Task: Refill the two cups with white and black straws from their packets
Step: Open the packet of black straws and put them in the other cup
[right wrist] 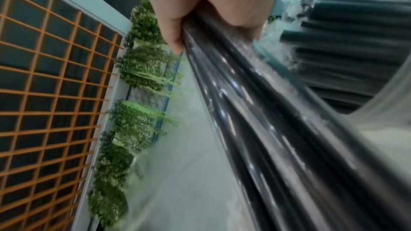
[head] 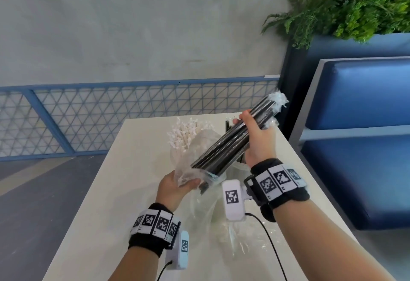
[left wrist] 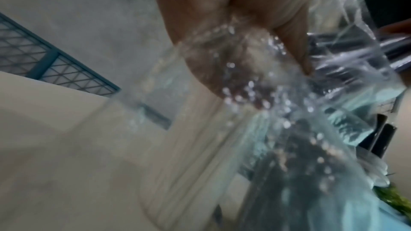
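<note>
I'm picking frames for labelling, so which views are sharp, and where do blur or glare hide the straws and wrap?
Head view: mostly sharp, the black straw bundle and both hands clear, straight lines bowed by the wide lens. Left wrist view: heavily blurred, glare specks on the clear wrap over the left hand. Right wrist view: right hand fairly clear, straws streaked with highlights, soft near the lens.

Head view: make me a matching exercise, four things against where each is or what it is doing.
Things:
1. right hand
2. left hand
3. white straws
4. plant

States:
A. standing in a cup on the table
B. pinching the loose plastic at the packet's lower end
C. above the blue bench, at upper right
D. gripping the packet of black straws around its middle

Pairs: 1-D, 2-B, 3-A, 4-C
</note>
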Action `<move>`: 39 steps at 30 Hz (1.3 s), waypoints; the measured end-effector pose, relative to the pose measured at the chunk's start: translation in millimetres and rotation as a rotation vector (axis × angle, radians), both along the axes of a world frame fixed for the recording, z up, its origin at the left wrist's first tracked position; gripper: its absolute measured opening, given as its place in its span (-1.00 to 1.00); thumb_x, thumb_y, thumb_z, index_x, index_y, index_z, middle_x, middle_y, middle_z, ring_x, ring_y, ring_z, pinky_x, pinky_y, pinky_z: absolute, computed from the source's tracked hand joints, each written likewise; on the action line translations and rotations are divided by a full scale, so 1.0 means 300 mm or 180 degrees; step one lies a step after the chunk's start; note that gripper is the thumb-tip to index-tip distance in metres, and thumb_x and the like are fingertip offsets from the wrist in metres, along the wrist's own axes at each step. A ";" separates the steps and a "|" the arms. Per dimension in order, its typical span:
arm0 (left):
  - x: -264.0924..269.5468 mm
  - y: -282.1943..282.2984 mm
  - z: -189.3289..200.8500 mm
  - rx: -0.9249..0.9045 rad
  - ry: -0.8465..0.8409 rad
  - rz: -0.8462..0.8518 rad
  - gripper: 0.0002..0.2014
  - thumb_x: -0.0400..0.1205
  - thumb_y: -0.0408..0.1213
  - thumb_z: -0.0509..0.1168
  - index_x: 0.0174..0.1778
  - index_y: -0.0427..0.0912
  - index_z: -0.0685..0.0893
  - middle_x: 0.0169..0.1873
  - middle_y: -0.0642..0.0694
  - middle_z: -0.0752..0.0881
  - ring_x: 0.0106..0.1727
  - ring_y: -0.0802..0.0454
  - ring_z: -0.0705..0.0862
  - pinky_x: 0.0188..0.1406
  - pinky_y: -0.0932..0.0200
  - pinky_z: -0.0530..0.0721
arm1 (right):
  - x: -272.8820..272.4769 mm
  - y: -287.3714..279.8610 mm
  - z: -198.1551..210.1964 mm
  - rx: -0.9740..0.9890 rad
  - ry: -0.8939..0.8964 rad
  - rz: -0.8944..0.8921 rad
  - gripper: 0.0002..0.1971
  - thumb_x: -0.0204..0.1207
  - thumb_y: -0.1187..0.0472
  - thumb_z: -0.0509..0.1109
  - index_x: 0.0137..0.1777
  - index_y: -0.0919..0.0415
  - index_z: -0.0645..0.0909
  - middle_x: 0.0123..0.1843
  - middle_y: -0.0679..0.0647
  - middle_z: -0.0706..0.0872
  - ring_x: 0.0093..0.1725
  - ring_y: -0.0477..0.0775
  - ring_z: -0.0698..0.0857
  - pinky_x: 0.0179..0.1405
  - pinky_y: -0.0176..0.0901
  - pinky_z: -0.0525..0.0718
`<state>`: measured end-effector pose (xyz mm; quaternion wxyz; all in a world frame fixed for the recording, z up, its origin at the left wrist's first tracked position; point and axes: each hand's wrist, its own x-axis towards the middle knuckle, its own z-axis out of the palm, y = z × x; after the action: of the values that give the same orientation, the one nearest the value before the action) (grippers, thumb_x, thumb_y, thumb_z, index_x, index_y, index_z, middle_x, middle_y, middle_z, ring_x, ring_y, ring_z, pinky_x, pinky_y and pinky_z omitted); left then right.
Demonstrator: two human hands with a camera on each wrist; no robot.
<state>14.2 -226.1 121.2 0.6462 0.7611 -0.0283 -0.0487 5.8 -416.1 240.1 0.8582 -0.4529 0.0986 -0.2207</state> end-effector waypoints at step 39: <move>-0.019 0.028 0.047 -0.0798 -0.0159 0.0373 -0.93 0.52 -0.43 0.38 -0.28 -0.26 0.71 -0.49 -0.11 0.79 -0.42 -0.05 0.77 -0.38 0.24 0.71 | 0.091 -0.033 -0.178 -0.3312 -0.0086 -0.1173 -0.33 0.38 0.35 0.49 0.46 0.09 0.33 0.41 0.04 0.48 0.37 -0.05 0.45 0.37 -0.37 0.40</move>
<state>8.4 -217.6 135.4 0.7370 0.6757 -0.0058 0.0119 33.2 -425.9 186.8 0.4695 -0.7896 0.0431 -0.3926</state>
